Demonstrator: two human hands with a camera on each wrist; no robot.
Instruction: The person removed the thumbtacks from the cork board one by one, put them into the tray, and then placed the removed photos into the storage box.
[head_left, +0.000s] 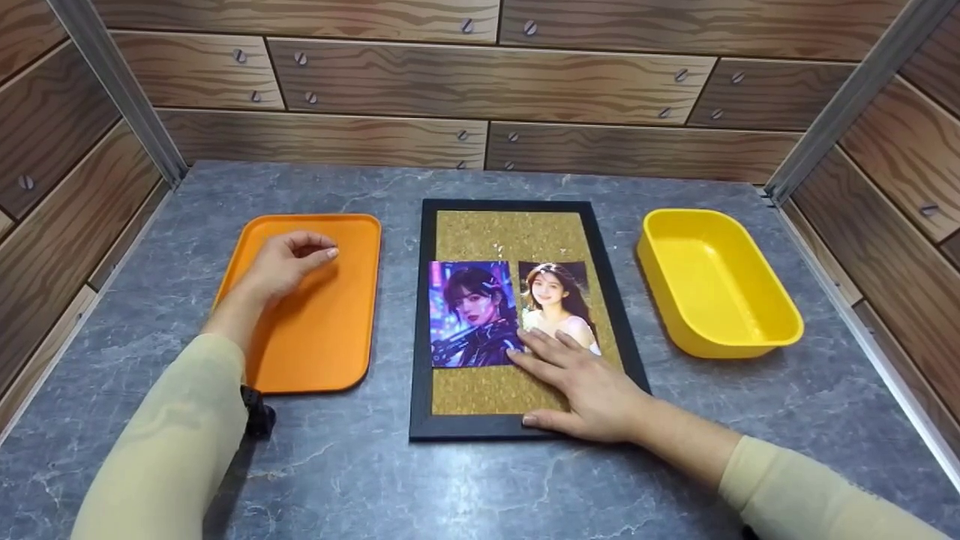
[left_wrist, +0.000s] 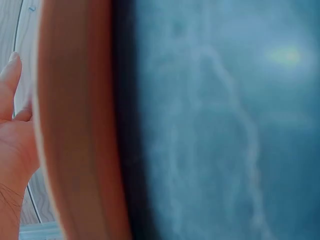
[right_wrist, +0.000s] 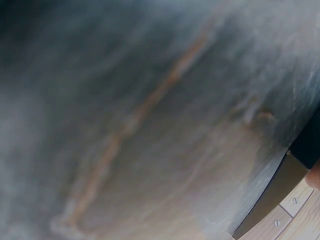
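My left hand (head_left: 289,262) is over the orange tray (head_left: 311,337), thumb and index fingertips close together; I cannot tell whether something small is between them. In the left wrist view, part of this hand (left_wrist: 12,145) shows behind the blurred tray rim (left_wrist: 80,125). With fingers spread, my right hand (head_left: 589,390) lies on the black-framed cork board (head_left: 510,229), covering the bottom of a portrait photo (head_left: 553,296) of a person in white. Its thumb rests at the lower frame edge. Left of that photo lies a purple-blue portrait print (head_left: 471,311), overlapping the frame's left side.
A deep yellow bin (head_left: 712,292) stands to the right of the board. Tiny clear or whitish bits (head_left: 498,247) dot the cork above the pictures. The grey marbled table (head_left: 465,495) is enclosed by wood-plank-patterned walls (head_left: 375,75) and metal posts.
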